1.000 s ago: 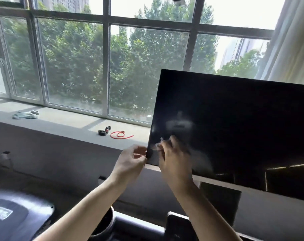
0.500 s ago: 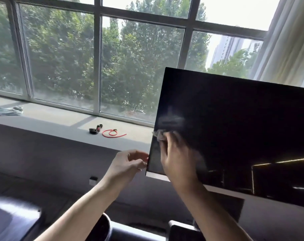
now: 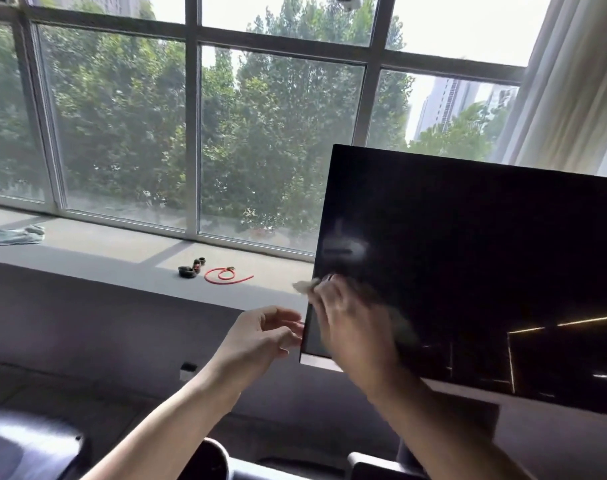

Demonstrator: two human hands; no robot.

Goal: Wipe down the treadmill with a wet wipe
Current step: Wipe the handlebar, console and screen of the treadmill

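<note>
The treadmill's big black screen [image 3: 468, 258] fills the right half of the head view, tilted, with a pale strip along its lower edge. My right hand [image 3: 354, 327] presses a small white wet wipe [image 3: 305, 285] flat against the screen's lower left part; the wipe pokes out past the left edge. My left hand [image 3: 264, 336] sits just left of the screen's lower left corner, fingers curled and touching the edge, holding nothing that I can see. A hazy smear shows on the glass above my right hand.
A grey window ledge [image 3: 97, 251] runs behind, carrying a red cord [image 3: 226, 275], small black items [image 3: 191, 268] and a pale cloth [image 3: 14, 235]. Large windows stand beyond, a curtain [image 3: 572, 98] at right. Dark treadmill parts [image 3: 205, 462] lie below my arms.
My right hand has slid the wipe up and leftward along the screen's left side, so it now overhangs the edge. My left hand stays by the lower left corner. The view has shifted.
</note>
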